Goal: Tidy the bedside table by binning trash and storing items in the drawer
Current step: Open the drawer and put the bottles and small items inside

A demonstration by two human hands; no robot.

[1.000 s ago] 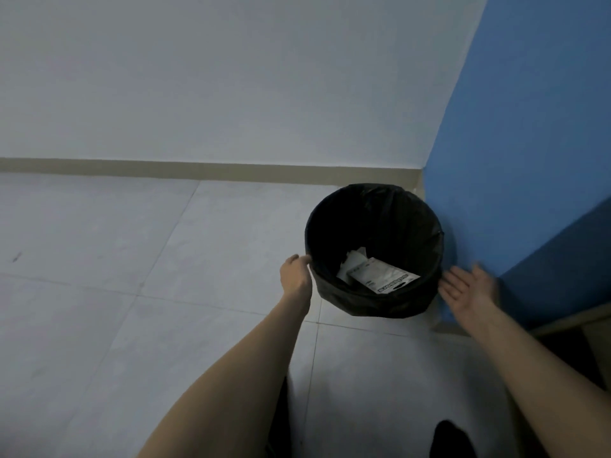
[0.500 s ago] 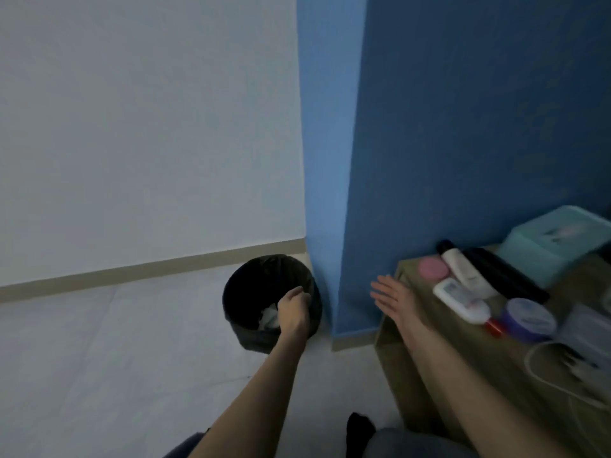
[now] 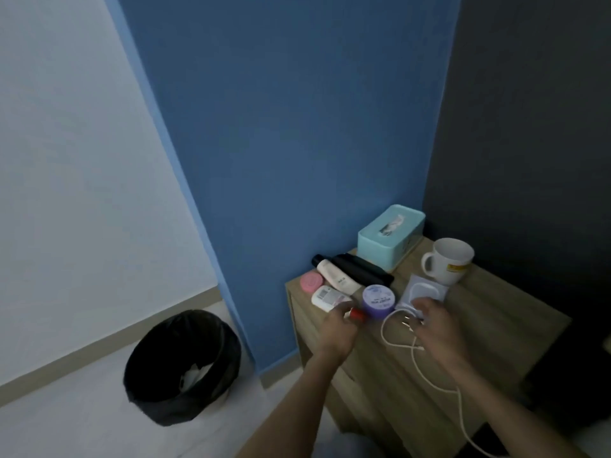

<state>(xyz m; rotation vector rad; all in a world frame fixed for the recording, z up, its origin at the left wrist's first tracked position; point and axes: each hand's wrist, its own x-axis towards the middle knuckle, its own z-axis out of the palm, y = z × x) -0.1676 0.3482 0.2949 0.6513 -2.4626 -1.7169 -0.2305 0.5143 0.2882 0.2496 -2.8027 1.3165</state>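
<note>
On the wooden bedside table (image 3: 502, 328) lie a white tube with a red cap (image 3: 329, 297), a purple jar (image 3: 378, 300), a pink round tin (image 3: 310, 281), a cream tube with a black cap (image 3: 334, 273), a black tube (image 3: 363, 272), a clear packet (image 3: 426, 287) and a white cable (image 3: 395, 337). My left hand (image 3: 337, 332) hovers at the red-capped tube, fingertips touching its end, fingers loosely curled. My right hand (image 3: 436, 332) is spread over the cable and the packet's near edge. The black bin (image 3: 155, 368) stands on the floor to the left, white trash (image 3: 195, 375) inside.
A teal tissue box (image 3: 390, 236) and a white mug (image 3: 448, 264) stand at the back of the table. A blue wall rises behind, a dark panel to the right. The cable trails off the table's front edge. Pale tiled floor surrounds the bin.
The view swung right from the bin to the table. My left hand left the bin's rim and reached the red-capped tube. My right hand moved from the table's corner to the cable.
</note>
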